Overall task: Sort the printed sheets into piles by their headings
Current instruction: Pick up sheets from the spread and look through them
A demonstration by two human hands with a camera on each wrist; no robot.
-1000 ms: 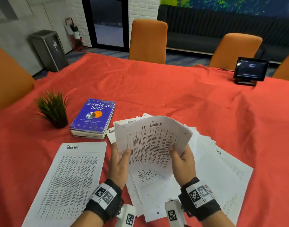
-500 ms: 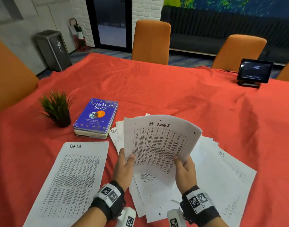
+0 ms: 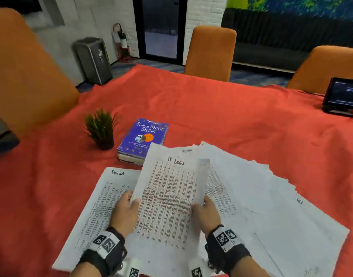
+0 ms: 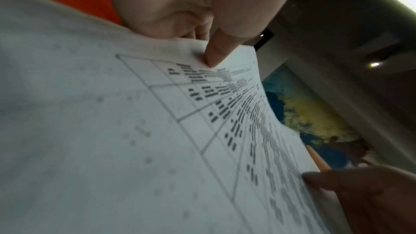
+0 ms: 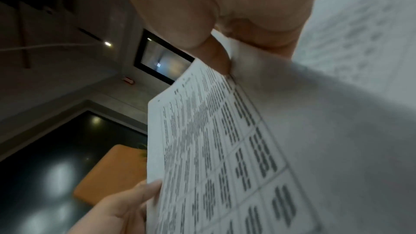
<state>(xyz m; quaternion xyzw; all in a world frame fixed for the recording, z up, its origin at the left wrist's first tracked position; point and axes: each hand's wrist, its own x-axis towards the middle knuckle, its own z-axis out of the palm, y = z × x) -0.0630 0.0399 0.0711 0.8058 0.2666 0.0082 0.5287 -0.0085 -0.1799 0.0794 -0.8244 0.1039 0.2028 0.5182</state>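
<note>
While held off bench, IT Logs sheet (image 3: 167, 196) bows: light, limp, slippery. Left hand (image 3: 123, 212) pinches left edge, right hand (image 3: 206, 213) right edge; fingers (image 4: 221, 47) clamped on paper. Best grip: opposite edges. Hangs between Task List sheet (image 3: 103, 198) and loose pile (image 3: 271, 206).

Black bands with white square-patterned tags wrap the wrists of the left hand (image 3: 125, 213) and the right hand (image 3: 206, 213).
</note>
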